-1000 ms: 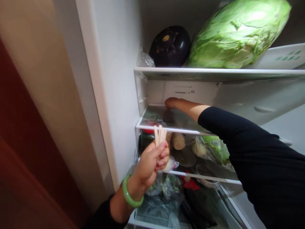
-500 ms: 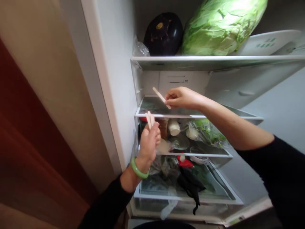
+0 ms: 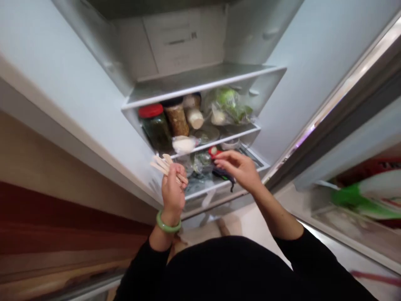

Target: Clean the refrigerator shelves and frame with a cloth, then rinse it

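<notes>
My left hand (image 3: pixel 173 188), with a green bangle (image 3: pixel 168 225) on its wrist, is closed around several flat wooden craft sticks (image 3: pixel 161 164). Their pale ends fan out above the thumb toward the left. My right hand (image 3: pixel 236 167) is to the right of it, fingers stretched out and partly apart, with no stick visible in it. Behind its fingertips is a small red item (image 3: pixel 214 152) on a lower fridge shelf; I cannot tell whether they touch. Both hands are in front of the open fridge's lower shelves (image 3: pixel 200 190).
On the middle shelf stand a red-lidded jar (image 3: pixel 155 125), a jar of brownish food (image 3: pixel 177 119), a white roll-shaped item (image 3: pixel 196 119) and bagged greens (image 3: pixel 230 104). The fridge wall (image 3: pixel 62 92) rises at left. At right, the door shelf holds a green-and-white package (image 3: pixel 369 196).
The view has tilted downward. My right hand has come back and down from the upper shelf, and the stick it held no longer shows in it. The left hand still grips sticks.
</notes>
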Demonstrator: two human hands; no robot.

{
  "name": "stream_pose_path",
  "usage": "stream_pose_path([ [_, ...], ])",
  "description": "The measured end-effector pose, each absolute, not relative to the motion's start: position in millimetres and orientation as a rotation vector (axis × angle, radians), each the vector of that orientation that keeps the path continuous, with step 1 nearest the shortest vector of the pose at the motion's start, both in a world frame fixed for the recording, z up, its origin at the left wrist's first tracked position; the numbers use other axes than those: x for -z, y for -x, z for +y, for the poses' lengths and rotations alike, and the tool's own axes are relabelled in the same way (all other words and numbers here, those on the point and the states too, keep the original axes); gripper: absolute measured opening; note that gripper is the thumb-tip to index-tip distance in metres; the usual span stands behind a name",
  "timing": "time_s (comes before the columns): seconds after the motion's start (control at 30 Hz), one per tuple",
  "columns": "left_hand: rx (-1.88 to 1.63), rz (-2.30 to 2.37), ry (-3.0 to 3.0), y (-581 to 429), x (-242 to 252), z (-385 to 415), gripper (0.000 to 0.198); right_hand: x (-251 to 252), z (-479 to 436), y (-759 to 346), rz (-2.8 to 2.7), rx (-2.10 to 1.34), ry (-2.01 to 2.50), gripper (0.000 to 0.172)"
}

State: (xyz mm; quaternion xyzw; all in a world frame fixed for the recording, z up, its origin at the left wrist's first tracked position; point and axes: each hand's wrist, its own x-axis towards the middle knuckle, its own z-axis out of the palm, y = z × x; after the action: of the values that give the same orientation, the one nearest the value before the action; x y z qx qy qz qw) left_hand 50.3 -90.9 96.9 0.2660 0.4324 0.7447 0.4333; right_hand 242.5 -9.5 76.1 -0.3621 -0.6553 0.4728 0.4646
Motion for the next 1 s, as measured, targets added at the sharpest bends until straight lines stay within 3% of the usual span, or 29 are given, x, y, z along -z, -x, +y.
stream_pose_path([
  [0.17, -1.675, 1.140, -0.638, -50.6, -65.7, -121.6, 0.041, 6.7, 0.7, -306.1, -1.675, -0.850, 1.327, 0.042],
  [0.37, -1.522, 1.325, -0.581, -61.8, -31.7, -127.7, 0.058, 44.2, 24.8, -276.7, -2.220, -0.573, 1.295, 0.081],
  [0.4, -1.504, 1.374, -0.580, -62.7, -27.2, -127.2, 0.059, 46.9, 29.3, -269.7, -2.280, -0.568, 1.284, 0.077],
  [0.53, -1.446, 1.487, -0.596, -61.6, -9.8, -131.0, 0.061, 60.3, 42.4, -260.2, -2.271, -0.600, 1.268, 0.035],
  [0.6, -1.417, 1.528, -0.617, -60.6, -2.3, -135.7, 0.062, 63.1, 45.3, -263.8, -2.094, -0.683, 1.282, 0.031],
  [0.7, -1.419, 1.588, -0.672, -59.4, 2.1, -139.1, 0.061, 53.1, 44.9, -271.6, -1.505, -0.942, 1.355, 0.026],
  [0.87, -1.522, 1.767, -1.183, -52.4, -30.0, -122.8, 0.041, -4.6, 30.7, -283.4, -0.693, -1.701, 0.943, 0.050],
  [0.93, -1.559, 1.804, -1.508, -48.4, -56.1, -110.5, 0.032, -43.0, 27.6, -288.3, -0.768, -1.660, 0.876, 0.049],
  [1.0, -1.604, 1.772, -1.754, -44.7, -84.0, -97.4, 0.026, -90.4, 34.4, -293.6, -0.944, -1.323, 0.888, 0.042],
])
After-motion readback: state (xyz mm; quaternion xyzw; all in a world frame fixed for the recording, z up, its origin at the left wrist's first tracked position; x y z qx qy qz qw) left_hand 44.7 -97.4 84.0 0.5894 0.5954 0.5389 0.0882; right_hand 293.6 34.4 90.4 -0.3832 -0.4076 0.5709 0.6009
